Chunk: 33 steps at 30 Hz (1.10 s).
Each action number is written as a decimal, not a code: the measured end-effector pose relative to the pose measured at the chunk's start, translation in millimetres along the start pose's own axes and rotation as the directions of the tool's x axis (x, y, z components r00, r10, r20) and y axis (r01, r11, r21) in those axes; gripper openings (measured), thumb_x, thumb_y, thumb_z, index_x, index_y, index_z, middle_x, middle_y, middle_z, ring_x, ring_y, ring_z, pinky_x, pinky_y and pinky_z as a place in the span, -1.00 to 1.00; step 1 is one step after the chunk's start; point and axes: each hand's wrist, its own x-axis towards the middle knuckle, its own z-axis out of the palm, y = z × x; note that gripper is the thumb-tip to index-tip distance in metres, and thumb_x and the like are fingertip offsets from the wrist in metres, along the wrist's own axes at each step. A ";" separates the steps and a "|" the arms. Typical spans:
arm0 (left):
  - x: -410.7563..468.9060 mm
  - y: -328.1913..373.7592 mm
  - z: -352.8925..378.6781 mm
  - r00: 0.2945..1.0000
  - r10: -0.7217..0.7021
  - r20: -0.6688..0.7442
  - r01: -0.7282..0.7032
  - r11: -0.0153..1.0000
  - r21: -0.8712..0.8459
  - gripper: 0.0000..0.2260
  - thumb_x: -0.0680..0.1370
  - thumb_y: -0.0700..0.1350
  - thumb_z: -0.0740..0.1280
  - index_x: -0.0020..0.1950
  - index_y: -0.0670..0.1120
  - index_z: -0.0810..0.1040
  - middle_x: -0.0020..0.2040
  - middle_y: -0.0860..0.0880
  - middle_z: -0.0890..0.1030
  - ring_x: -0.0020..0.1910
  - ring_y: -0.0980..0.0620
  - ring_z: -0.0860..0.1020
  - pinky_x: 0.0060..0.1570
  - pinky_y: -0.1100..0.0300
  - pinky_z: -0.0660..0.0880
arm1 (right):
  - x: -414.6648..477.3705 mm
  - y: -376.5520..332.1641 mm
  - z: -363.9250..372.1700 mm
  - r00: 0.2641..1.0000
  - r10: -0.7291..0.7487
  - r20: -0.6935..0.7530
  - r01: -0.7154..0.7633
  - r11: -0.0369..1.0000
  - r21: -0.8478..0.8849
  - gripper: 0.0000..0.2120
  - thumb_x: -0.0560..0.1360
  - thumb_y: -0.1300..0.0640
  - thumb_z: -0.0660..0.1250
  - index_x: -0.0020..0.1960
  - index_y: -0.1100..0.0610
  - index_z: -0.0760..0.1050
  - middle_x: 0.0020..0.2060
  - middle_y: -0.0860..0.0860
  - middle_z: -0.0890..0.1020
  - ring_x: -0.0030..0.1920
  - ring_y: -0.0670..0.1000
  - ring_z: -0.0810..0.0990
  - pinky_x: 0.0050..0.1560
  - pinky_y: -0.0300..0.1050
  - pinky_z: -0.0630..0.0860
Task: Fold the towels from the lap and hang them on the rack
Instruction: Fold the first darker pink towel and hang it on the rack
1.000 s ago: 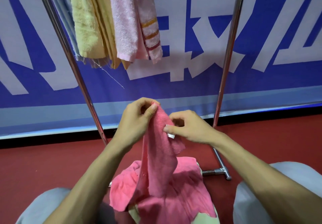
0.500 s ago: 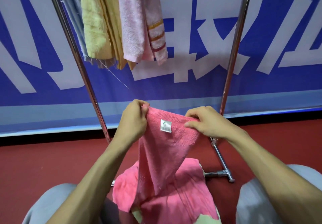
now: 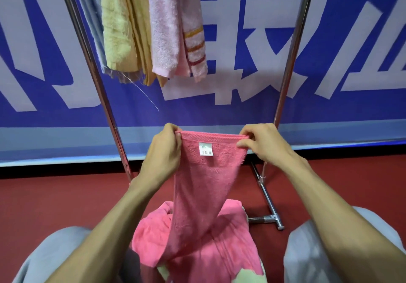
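Observation:
A coral pink towel [image 3: 204,186] is stretched between my hands above my lap, its top hem level and a small white label showing near that edge. My left hand [image 3: 163,153] pinches the left top corner and my right hand [image 3: 261,144] pinches the right top corner. The towel's lower part trails down onto the lap, where it lies bunched. Under it a pale green towel [image 3: 246,277] peeks out. The metal rack [image 3: 285,80] stands right in front, its two poles framing my hands.
Several towels hang at the rack's upper left: a yellow one [image 3: 116,23], an orange one, a light pink one [image 3: 169,25] with striped bands. The rack's foot bar [image 3: 267,197] lies on the red floor at the right. A blue banner wall stands behind.
My hands have moved apart along the towel's top edge, spreading it from a bunched pinch to a flat, taut hem. The white label now faces me.

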 end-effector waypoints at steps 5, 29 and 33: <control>5.6 -6.6 -5.0 0.990 -0.048 -0.133 0.027 0.987 -0.156 -0.83 0.64 -0.16 0.13 0.09 -0.17 0.49 -0.08 0.01 0.54 -0.07 0.04 0.47 -0.16 0.25 0.28 | 1.1 0.5 4.4 1.000 -0.004 0.020 0.002 0.996 0.093 -0.91 0.37 0.22 0.49 -0.17 0.06 0.63 -0.33 -0.09 0.61 -0.35 -0.20 0.50 -0.28 -0.49 0.34; 12.8 16.2 -2.8 0.979 -0.134 0.151 0.201 0.579 -0.790 -0.83 0.61 -0.25 0.22 -0.01 -0.08 0.60 -0.17 -0.01 0.63 -0.20 0.10 0.55 -0.13 0.16 0.53 | 16.6 -27.2 -11.2 0.963 0.270 0.006 -0.093 0.311 0.946 -0.86 0.55 0.32 0.25 0.05 0.30 0.56 -0.20 0.07 0.65 -0.22 -0.07 0.60 -0.13 -0.21 0.57; 15.1 17.5 -13.1 0.989 -0.014 0.146 0.127 0.577 -0.807 -0.84 0.60 -0.26 0.23 0.06 -0.14 0.59 -0.14 -0.03 0.64 -0.19 0.12 0.58 -0.13 0.24 0.58 | 20.2 -15.3 -18.5 0.965 0.262 -0.015 -0.076 0.334 0.939 -0.86 0.55 0.29 0.27 0.05 0.26 0.58 -0.09 0.14 0.65 -0.12 0.02 0.61 -0.02 -0.09 0.57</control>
